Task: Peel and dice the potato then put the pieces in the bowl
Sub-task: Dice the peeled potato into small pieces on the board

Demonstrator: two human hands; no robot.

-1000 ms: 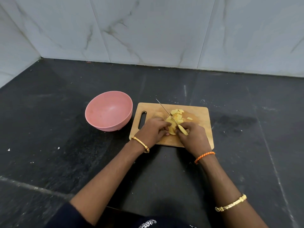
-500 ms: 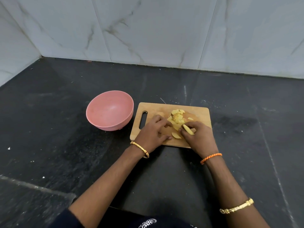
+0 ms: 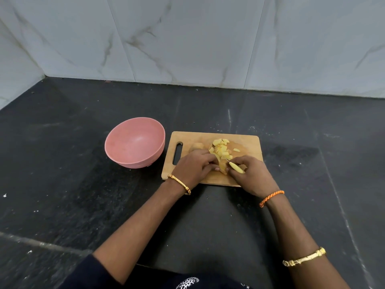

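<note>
Centre of frame, on the rectangular wooden cutting board (image 3: 245, 142): two hands dicing a peeled potato.

Pale yellow cut pieces (image 3: 221, 149) are heaped at the board's middle, just above the hands. Left hand (image 3: 194, 166) is curled, fingertips pinning the remaining potato chunk (image 3: 222, 168). Right hand (image 3: 253, 174) is closed around the knife's yellow handle (image 3: 236, 167), its long axis running toward upper left; the blade is barely visible. Smooth round pink bowl (image 3: 135, 144) sits left of the board on the dark speckled stone counter (image 3: 62, 163).

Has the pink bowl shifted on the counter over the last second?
No. The pink bowl sits just left of the cutting board, with the same narrow gap to the board's handle slot as before; it is empty.
</note>
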